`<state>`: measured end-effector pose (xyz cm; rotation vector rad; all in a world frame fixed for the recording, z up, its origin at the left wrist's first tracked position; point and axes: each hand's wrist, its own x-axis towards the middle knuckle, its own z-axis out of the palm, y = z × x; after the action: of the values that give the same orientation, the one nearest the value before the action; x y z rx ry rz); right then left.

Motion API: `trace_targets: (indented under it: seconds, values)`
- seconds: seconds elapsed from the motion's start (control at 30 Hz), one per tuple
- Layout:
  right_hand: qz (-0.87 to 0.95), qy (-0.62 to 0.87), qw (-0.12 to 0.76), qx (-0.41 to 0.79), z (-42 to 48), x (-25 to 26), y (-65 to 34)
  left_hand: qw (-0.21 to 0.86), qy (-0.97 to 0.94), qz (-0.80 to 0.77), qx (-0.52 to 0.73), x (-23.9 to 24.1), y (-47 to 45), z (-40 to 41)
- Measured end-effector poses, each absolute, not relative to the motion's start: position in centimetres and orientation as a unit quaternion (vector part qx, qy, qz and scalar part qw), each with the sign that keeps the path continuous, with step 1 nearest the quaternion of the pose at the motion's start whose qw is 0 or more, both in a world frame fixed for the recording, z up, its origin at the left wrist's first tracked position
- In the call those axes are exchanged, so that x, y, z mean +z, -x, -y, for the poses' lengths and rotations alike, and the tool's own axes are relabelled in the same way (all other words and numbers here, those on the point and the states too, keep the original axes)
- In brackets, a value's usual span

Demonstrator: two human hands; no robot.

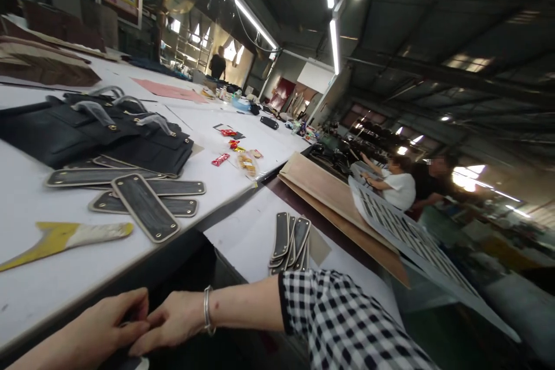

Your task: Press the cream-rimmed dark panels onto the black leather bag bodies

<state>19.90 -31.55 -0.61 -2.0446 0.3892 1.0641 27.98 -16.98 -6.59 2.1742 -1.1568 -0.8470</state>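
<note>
My left hand (106, 324) and my right hand (171, 321) meet at the lower left, in front of the table edge, fingers closed and touching. Between and below them shows part of a dark panel (125, 363) with a pale edge, mostly hidden by the hands and the frame's bottom. It resembles the dark oblong panels with pale edging and corner eyelets on the table; one such panel (145, 208) lies slanted on top of several others. Left of these is a yellow-and-white blade-shaped tool (65, 240). A silver bangle (208, 309) circles my right wrist.
Black bags (95, 133) with wrapped handles lie behind the panels. More panels (290, 240) are stacked on the right-hand table, beside brown boards (333, 196) and a slotted sheet (416, 237). Snack packets (246, 163) lie mid-table. Two people sit at the right; another person (217, 63) stands far back.
</note>
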Motion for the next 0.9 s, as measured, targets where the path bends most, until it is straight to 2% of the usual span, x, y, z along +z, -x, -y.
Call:
trace_targets:
  seconds: [0.27, 0.5, 0.73, 0.9]
  values:
    - [-0.152, 0.818, 0.425, 0.356, 30.8, -2.0, -19.1, 0.311, -0.83, 0.352, -0.301, -2.4, -26.6, 15.5]
    - [-0.087, 0.777, 0.523, 0.341, 31.8, -2.6, -17.4, 0.383, -0.84, 0.263, -0.28, -0.5, -24.8, 8.9]
    - [-0.086, 0.693, 0.633, 0.335, 31.9, -5.0, -17.4, 0.349, -0.907, 0.149, -0.185, 0.4, -19.7, 3.2]
    - [-0.112, 0.654, 0.636, 0.395, 30.4, -8.9, -20.5, 0.319, -0.933, 0.121, -0.112, 0.1, -18.0, 5.0]
